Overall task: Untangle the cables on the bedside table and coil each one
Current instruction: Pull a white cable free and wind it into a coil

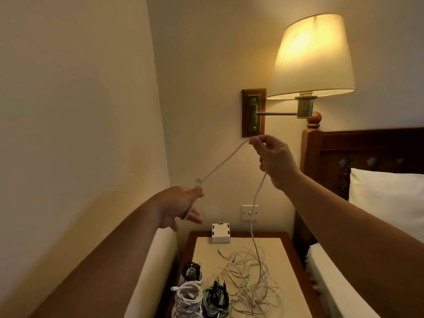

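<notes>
Nearest, 3 finished bundles sit at the front of the wooden bedside table with a cream top [204, 246]: a white coiled cable [189, 299], a grey-green coiled cable with dark plugs [215, 299] and, behind them, a black-and-white coiled bundle [191, 271]. Just to their right lies the loose heap of thin white cables [250, 278], not yet sorted, with a small white plastic box [221, 232] at the table's back edge.

Above, 1 pale braided cable [227, 164] is stretched between the 2 hands. The left hand [181, 205] pinches it between thumb and forefinger, the lower fingers loosely spread, with a small lump on the cable just above (connector or knot, I cannot tell). The right hand [273, 157], higher up, pinches the cable at its fingertips, the other fingers curled. From there the cable hangs straight down into the heap.

That hanging run is my worry. If it is caught inside, lifting further would likely tighten the snarl or haul the whole heap up, and the heap could sweep the finished bundles off the front edge. A light pinch might also slip. The lit wall lamp with a cream shade [312, 56] hangs near enough for a swinging cable to clip it.
</notes>
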